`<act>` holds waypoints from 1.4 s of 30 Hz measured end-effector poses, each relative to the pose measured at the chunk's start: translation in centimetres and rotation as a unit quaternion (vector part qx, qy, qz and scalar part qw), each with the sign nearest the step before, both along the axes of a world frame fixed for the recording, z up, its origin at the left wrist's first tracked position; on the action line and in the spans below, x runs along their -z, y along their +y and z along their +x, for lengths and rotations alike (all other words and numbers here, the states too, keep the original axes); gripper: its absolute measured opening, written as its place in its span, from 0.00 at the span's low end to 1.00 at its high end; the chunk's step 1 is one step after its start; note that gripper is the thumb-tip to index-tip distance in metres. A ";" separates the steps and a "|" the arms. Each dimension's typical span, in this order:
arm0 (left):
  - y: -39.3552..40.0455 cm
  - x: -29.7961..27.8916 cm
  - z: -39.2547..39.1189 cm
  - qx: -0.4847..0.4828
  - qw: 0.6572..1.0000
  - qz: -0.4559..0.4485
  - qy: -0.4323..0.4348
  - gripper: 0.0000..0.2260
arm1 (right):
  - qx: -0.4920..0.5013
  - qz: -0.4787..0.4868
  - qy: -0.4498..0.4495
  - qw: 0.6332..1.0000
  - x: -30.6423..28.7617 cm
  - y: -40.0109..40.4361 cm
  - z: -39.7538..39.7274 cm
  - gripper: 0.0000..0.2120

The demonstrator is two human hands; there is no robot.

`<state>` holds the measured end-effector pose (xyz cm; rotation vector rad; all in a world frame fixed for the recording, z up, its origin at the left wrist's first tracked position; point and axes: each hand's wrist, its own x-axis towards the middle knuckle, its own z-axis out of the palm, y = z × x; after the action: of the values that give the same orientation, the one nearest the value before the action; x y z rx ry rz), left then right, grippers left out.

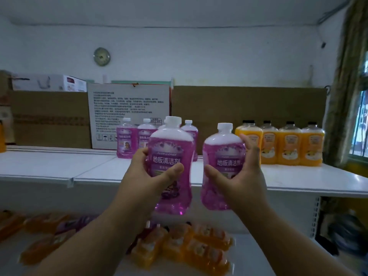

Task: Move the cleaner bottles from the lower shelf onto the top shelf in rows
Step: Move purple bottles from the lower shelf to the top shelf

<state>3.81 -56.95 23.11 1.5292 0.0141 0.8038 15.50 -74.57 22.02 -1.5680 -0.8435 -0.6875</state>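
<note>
My left hand (151,172) grips a purple cleaner bottle (171,154) with a white cap, held upright in the air in front of the top shelf (59,166). My right hand (243,172) grips a second purple bottle (221,150) the same way, just to its right. Behind them on the top shelf stand several purple bottles (125,140) and, further right, a row of orange bottles (288,144) with black caps. Orange bottles (191,248) and a purple one (77,224) lie on the lower shelf (258,255) beneath my arms.
Cardboard boxes (51,118) and a white printed box (129,112) line the back of the top shelf. A curtain (346,96) and window are at the right. The top shelf's left part and front right strip are bare white surface.
</note>
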 end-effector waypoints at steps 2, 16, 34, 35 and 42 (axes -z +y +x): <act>1.2 -1.3 2.0 -0.016 0.999 0.039 0.011 0.37 | 0.020 0.002 -0.020 1.000 -1.5 0.9 1.4 0.46; 8.7 -3.0 16.5 -0.093 0.966 0.231 0.067 0.33 | 0.206 -0.086 0.008 0.975 -2.4 7.6 10.7 0.47; 10.9 -3.8 17.8 -0.114 0.872 0.475 0.020 0.44 | 0.240 -0.258 -0.001 0.936 -4.4 7.4 14.2 0.47; 11.0 -3.8 18.1 -0.121 0.870 0.478 0.020 0.44 | 0.245 -0.263 0.004 0.933 -4.6 7.9 14.9 0.46; 11.3 -3.2 19.5 -0.143 0.865 0.482 0.009 0.43 | 0.274 -0.302 0.057 0.911 -6.4 9.9 21.0 0.47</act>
<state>23.27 -45.68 26.30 2.5255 -0.1762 1.1144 36.52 -64.63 28.41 -2.4352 -0.5424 -0.7552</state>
